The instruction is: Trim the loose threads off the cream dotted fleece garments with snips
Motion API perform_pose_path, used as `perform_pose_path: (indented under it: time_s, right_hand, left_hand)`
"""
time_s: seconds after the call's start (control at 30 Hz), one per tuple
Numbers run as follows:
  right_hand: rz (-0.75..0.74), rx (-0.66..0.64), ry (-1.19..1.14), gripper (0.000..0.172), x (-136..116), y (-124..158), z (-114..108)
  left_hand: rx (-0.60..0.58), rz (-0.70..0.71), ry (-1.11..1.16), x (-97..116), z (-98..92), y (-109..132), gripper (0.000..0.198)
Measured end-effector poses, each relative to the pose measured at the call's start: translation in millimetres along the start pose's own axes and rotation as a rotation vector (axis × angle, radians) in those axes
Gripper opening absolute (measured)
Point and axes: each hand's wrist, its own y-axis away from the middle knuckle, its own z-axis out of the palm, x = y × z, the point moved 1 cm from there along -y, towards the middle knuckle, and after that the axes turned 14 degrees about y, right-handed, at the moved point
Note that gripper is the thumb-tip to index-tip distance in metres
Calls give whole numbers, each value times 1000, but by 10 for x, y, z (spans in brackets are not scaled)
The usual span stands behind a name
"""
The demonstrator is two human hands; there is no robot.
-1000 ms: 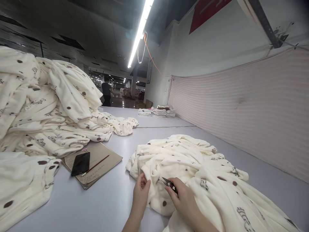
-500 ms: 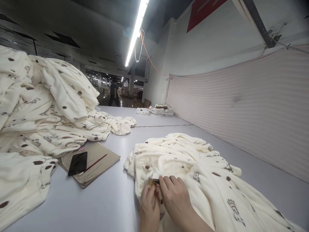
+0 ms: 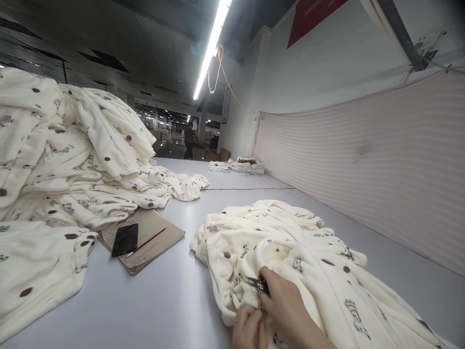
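Cream fleece garments (image 3: 312, 257) with brown dots and small animal prints lie heaped in front of me. My right hand (image 3: 285, 298) is closed around a small pair of dark thread snips (image 3: 257, 284), whose blades point left over the gathered waistband of the top garment. Just below, at the lower edge of the view, my left hand (image 3: 250, 327) has its fingers pinched on the cream fabric beside the right wrist. The fingertips of the left hand are partly hidden.
A taller pile of similar garments (image 3: 80, 160) stands at the left. Near it a black phone (image 3: 125, 239) and a red pencil (image 3: 148, 241) lie on brown papers (image 3: 160, 242). White stacks (image 3: 240, 167) sit at the table's far end. A person (image 3: 188, 140) is in the background.
My left hand has moved down and right, to the cloth below the snips. My right hand has shifted right, and the snips' blades now show clearly. The distant person has moved.
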Motion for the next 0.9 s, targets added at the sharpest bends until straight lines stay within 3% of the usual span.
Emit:
perform_pose_path:
  time_s: [0.17,0.27,0.4,0.6,0.77,0.9]
  right_hand:
    - [0,-55,48,23,73,119,60]
    - [-4,-137,118,26,18,145,36]
    - [-17,-227,163,29,-24,182,20]
    - [0,-257,177,30,4,214,33]
    - [40,-181,-126,10,0,215,-86]
    - [-19,-96,-265,13,-83,241,-221]
  left_hand:
    - [176,-308,0,-6,-621,-385,37]
    - [114,-521,-35,-1,-791,-691,37]
    - [46,-597,-64,72,-750,-871,18]
    - [25,-514,263,465,-653,-720,18]
    - [-15,-583,544,716,-610,-566,24]
    - [-11,-670,757,749,-549,-504,20]
